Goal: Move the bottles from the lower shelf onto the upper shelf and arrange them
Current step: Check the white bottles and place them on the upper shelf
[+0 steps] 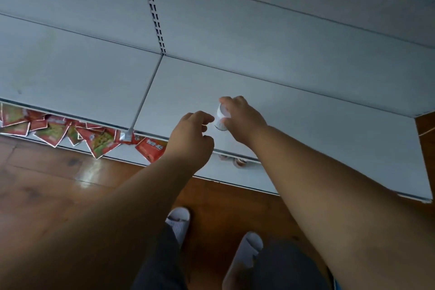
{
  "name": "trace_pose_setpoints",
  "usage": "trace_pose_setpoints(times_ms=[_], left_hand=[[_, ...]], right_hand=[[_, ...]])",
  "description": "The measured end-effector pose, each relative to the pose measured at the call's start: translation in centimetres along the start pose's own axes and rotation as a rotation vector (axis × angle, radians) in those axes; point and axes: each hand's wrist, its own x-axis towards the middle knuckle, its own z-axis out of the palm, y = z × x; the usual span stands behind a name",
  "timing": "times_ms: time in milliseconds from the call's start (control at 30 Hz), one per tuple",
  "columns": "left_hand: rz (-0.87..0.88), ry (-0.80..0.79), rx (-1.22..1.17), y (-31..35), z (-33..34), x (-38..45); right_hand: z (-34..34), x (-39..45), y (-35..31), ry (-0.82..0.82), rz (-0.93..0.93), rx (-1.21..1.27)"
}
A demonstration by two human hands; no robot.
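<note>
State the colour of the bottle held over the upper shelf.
White: the bottle, gripped by the right hand, shows best in the head view.

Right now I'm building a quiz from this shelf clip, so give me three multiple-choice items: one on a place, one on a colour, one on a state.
1. Where is the small bottle?
A. over the upper shelf
B. on the floor
C. among the packets

2. What colour are the packets on the lower shelf?
A. blue
B. mostly red
C. black

3. What is the left hand doing?
A. gripping the bottle
B. pressing the floor
C. holding nothing

Key: 1 A, the right hand holds it above the upper shelf. 2 B, red wrappers show. 3 C, its curled fingers sit beside the bottle.
</note>
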Motion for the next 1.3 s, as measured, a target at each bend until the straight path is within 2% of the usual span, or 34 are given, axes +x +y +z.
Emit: trace_pose_setpoints(times_ms=[133, 233, 300, 367, 567, 667, 767, 933, 1033, 1167, 1300], left_hand=[[-0.107, -0.046, -0.142, 1.2, -2.2, -3.0], [-0.172, -0.024, -0.405, 3.5, -6.2, -8.4], [-0.249, -0.042, -0.604, 5.3, -9.3, -12.9], [-0.252, -0.075, -0.738, 7.0, -12.5, -16.6], [-0.067, -0.221, -0.827, 11.3, -20.7, -20.9], [-0.040, -0.344, -0.840, 13.8, -23.9, -20.4], [-0.039, -0.475, -0.990, 16.9, -25.7, -19.6], [-0.012, -0.602, -1.056, 22.2, -25.4, -19.0], [-0.031, -0.630, -1.175, 25.6, -23.0, -19.1], [-0.091, -0.704, -1.271, 31.4, -18.8, -19.4], [0.031, -0.718, -1.211, 36.8, -14.3, -19.8]], right_hand=[[-2.7, -5.5, -2.2, 0.132, 0.130, 0.450], [-6.0, -12.7, -6.2, 0.140, 0.241, 0.660], [-8.1, -18.0, -9.0, 0.092, 0.238, 0.712], [-10.2, -22.0, -11.5, 0.084, 0.223, 0.742], [-18.3, -28.2, -16.6, 0.105, 0.099, 0.820], [-22.2, -29.3, -18.6, 0.192, 0.080, 0.820], [-26.1, -29.7, -19.6, 0.327, 0.171, 0.733], [-31.2, -31.2, -18.1, 0.397, 0.259, 0.660], [-32.7, -33.2, -15.8, 0.532, 0.280, 0.735], [-34.5, -36.2, -11.2, 0.729, 0.214, 0.820], [-37.5, -39.3, -5.9, 0.823, 0.215, 0.885]])
